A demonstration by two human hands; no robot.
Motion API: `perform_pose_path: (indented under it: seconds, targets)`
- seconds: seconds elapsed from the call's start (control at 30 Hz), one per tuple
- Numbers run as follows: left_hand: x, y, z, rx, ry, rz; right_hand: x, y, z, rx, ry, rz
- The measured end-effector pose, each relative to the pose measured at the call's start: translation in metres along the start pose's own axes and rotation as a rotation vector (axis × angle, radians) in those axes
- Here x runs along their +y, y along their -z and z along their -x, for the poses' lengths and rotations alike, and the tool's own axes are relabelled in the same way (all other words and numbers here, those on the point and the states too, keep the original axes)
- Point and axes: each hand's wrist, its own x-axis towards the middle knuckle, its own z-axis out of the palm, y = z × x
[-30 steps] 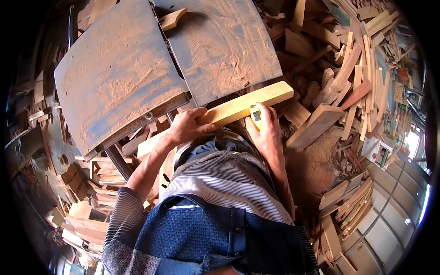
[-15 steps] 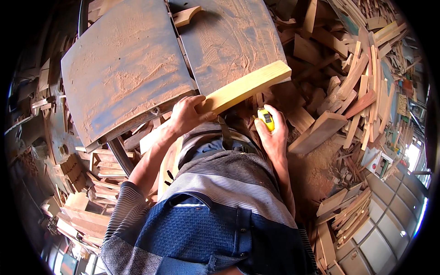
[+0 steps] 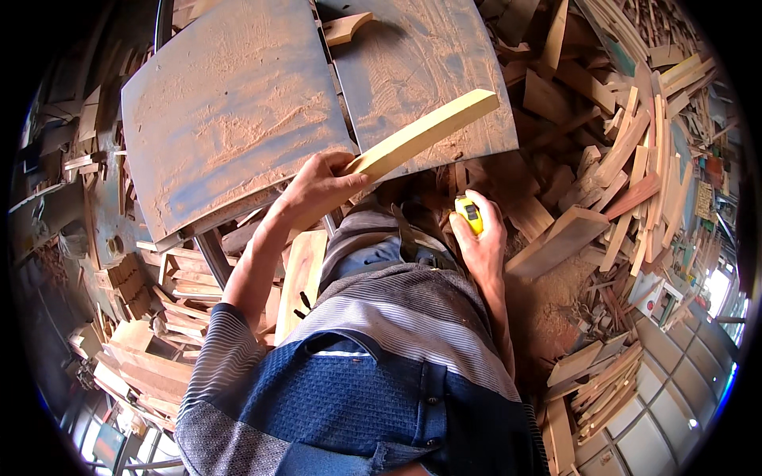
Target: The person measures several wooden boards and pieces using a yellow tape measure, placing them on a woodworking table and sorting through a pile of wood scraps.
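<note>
My left hand (image 3: 325, 184) is closed round the near end of a pale yellow wooden board (image 3: 432, 131). The board slants up to the right over the front edge of a metal saw table (image 3: 230, 103) dusted with sawdust; whether it touches the top I cannot tell. In my right hand (image 3: 484, 238), in front of the table's right part, is a yellow and black tape measure (image 3: 470, 214). No blade of the tape shows drawn out. A small curved wood piece (image 3: 347, 28) lies across the table's slot toward the far side.
Offcuts and a thick block (image 3: 559, 242) are heaped to the right, with long strips (image 3: 655, 182) beyond. Stacked boards (image 3: 151, 365) stand at the left. A pale plank (image 3: 302, 278) rises beside my left leg. Sawdust (image 3: 556, 305) covers the floor at right.
The board has turned in my left hand, so a narrower face shows and its far end lies further over the table. My right hand still holds the tape measure, slightly lower.
</note>
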Motion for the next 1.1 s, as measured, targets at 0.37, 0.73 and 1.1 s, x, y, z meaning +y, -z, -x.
perform_pose_path:
  seconds: [0.37, 0.73, 1.1]
  targets:
    - [-0.006, -0.009, -0.013, 0.208, -0.148, -0.433, -0.001, -0.002, 0.001, -0.007, -0.044, -0.007]
    - [-0.04, 0.058, -0.037, 0.554, -0.487, -0.847, 0.003, -0.004, 0.002, -0.008, -0.037, 0.005]
    - [-0.09, 0.098, -0.058, 0.473, -0.34, -0.964, 0.007, -0.007, 0.004, -0.015, -0.125, 0.022]
